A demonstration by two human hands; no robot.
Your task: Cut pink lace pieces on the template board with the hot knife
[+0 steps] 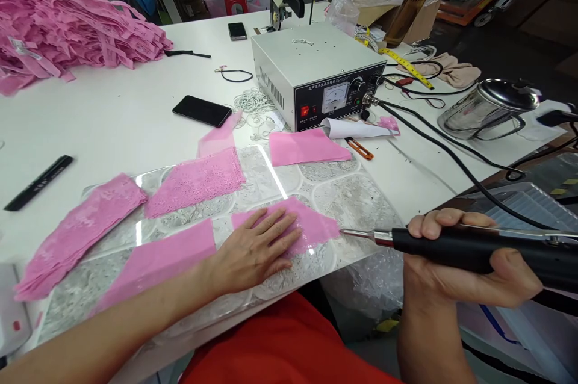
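Pinning flat pink fabric (316, 229) under your spread left hand (253, 248) | right hand (445, 275) clasping black, tubular, metal-tipped tool (465, 247) | likely soft, slippery; hold mid-panel

The left hand (255, 248) lies flat with the palm down, its fingers (275, 221) extended and slightly spread. The left forearm (135, 324) comes long and low from the lower left corner. The right hand (445, 278) is curled in a grasp, fingers bent over, thumb at the near side. The right forearm (427, 336) rises steeply beneath it.
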